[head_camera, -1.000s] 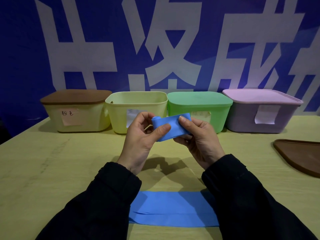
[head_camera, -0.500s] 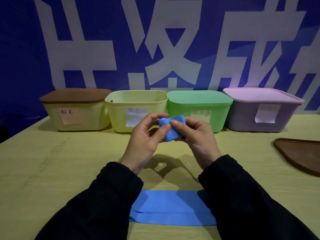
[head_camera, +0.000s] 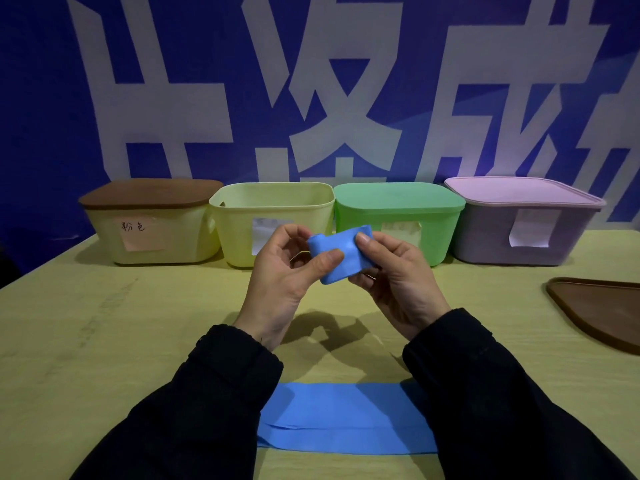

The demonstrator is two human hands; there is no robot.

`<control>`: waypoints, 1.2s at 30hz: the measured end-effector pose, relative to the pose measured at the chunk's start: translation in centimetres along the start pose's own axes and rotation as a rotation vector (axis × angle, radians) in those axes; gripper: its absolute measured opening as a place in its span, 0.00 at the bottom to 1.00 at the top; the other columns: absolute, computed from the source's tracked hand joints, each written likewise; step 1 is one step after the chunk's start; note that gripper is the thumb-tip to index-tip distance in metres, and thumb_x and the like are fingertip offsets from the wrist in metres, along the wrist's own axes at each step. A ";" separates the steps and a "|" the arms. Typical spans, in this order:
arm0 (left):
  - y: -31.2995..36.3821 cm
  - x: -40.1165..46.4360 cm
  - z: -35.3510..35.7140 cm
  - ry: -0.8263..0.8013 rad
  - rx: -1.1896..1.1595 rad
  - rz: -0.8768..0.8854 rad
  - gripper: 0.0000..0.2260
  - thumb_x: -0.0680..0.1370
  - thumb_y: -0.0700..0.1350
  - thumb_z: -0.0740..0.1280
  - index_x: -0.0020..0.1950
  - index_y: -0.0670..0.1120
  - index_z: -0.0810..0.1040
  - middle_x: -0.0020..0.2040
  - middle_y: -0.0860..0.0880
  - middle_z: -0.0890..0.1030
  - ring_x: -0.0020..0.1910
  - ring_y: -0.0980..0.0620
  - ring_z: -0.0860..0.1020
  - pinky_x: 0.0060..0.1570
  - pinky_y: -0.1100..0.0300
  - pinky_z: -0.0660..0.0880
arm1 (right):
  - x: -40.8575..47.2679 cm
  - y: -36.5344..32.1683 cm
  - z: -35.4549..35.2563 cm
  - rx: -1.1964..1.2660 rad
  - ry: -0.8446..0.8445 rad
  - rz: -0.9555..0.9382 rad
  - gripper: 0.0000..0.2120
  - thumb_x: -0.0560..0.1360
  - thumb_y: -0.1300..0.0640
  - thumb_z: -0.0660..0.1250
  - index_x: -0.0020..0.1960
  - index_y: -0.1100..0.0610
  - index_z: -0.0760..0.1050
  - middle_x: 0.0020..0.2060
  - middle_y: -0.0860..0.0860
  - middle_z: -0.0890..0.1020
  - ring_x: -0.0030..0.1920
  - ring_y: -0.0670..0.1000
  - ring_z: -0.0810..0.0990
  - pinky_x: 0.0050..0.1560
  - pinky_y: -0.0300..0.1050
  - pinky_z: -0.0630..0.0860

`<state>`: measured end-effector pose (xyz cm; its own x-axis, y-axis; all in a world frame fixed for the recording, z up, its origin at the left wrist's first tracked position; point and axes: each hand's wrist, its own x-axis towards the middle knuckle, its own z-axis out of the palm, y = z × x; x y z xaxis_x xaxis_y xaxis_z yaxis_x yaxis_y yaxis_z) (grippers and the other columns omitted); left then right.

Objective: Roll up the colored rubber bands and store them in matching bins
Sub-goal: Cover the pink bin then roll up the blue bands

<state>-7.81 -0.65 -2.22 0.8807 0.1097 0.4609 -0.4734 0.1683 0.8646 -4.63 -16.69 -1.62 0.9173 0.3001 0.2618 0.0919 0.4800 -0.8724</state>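
Between the earlier frames and this one, the blue band (head_camera: 341,254) held in the air has gone from a short, bunched wad to a longer strip again, one end curled into a small roll at its 10 o'clock corner; both hands have kept their hold throughout. Left hand (head_camera: 287,275): thumb pressed on the near face of the strip, fingers curled behind the rolled end, pinching it. Right hand (head_camera: 394,275): thumb and fingers pinching the free end at 3 o'clock of the roll. Judged from this, rolling is under way and only partly done; the loose tail has yet to be wound in.

A second blue band (head_camera: 346,419) lies flat on the table (head_camera: 104,341) at 6 o'clock, between the sleeves, untouched. Four bins stand in a row at 12 o'clock: brown-lidded bin (head_camera: 152,223), open yellow bin (head_camera: 273,216), green lidded bin (head_camera: 398,216), lilac lidded bin (head_camera: 523,220). Labels beyond the first cannot be read, so the matching bin cannot be told; the open one is the likeliest. A loose brown lid (head_camera: 599,310) rests at 3 o'clock.
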 end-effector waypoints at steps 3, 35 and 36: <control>-0.1 -0.1 0.0 0.007 0.020 0.003 0.14 0.67 0.50 0.79 0.50 0.57 0.82 0.51 0.52 0.82 0.50 0.49 0.80 0.54 0.52 0.76 | 0.1 0.1 -0.2 -0.050 0.016 -0.019 0.09 0.74 0.56 0.70 0.51 0.60 0.82 0.42 0.56 0.84 0.37 0.48 0.82 0.37 0.38 0.80; 0.2 -0.4 0.5 0.065 0.222 0.041 0.11 0.73 0.51 0.74 0.50 0.49 0.76 0.41 0.55 0.80 0.32 0.51 0.73 0.30 0.56 0.69 | 0.1 0.6 0.1 -0.230 0.201 -0.209 0.03 0.76 0.61 0.71 0.46 0.60 0.83 0.36 0.53 0.83 0.37 0.49 0.79 0.35 0.40 0.78; 0.2 -0.4 0.4 0.063 0.234 0.049 0.10 0.74 0.50 0.74 0.50 0.49 0.76 0.41 0.56 0.80 0.32 0.52 0.73 0.30 0.56 0.70 | 0.1 0.7 0.1 -0.233 0.195 -0.198 0.03 0.76 0.60 0.71 0.46 0.60 0.83 0.37 0.53 0.83 0.37 0.49 0.79 0.35 0.40 0.78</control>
<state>-8.24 -1.09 -2.18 0.8505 0.1740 0.4963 -0.4921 -0.0698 0.8677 -4.47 -16.22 -2.20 0.9275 0.0459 0.3709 0.3404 0.3060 -0.8891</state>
